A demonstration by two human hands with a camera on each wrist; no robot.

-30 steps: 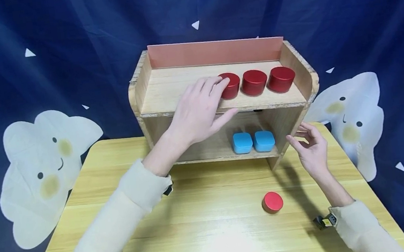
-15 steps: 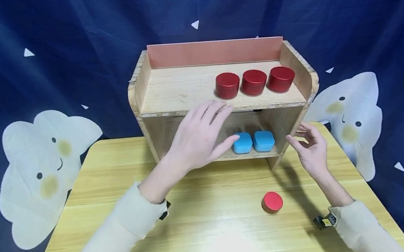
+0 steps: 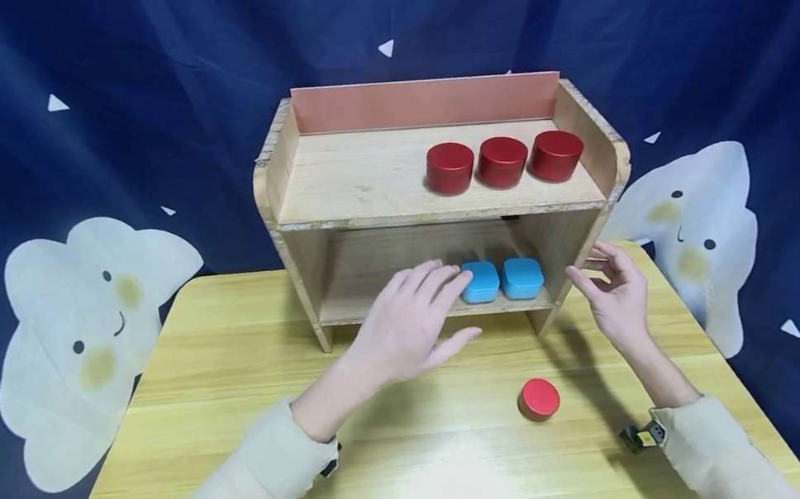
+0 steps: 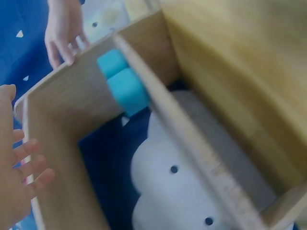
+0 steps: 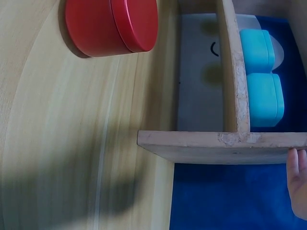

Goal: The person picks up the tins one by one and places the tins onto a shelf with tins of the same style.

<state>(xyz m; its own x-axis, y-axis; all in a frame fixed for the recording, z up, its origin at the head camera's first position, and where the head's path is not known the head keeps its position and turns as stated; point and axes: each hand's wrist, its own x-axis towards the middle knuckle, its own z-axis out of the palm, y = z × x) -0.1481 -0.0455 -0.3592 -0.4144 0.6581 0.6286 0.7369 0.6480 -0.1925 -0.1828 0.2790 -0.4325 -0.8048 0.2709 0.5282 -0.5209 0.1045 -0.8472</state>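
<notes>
My left hand (image 3: 412,323), fingers spread and holding nothing, hovers in front of the lower shelf, just left of two blue square tins (image 3: 480,282). My right hand (image 3: 619,293) touches the right side panel of the small wooden shelf (image 3: 397,221) with loosely bent fingers. In the right wrist view its fingertips (image 5: 293,160) meet the panel's outer side. Three red round tins (image 3: 502,162) stand in a row on the top board, towards the right. Another red round tin (image 3: 539,400) stands on the table in front of the shelf.
The shelf stands at the back of a light wooden table (image 3: 261,458). A pink back strip (image 3: 427,102) runs along its top. Behind hangs a dark blue curtain (image 3: 210,48), with a cloud-shaped cushion (image 3: 82,347) on the left and a similar one on the right.
My left hand has left the leftmost red tin on the top board and come down before the lower shelf. The right hand and the tins have stayed put.
</notes>
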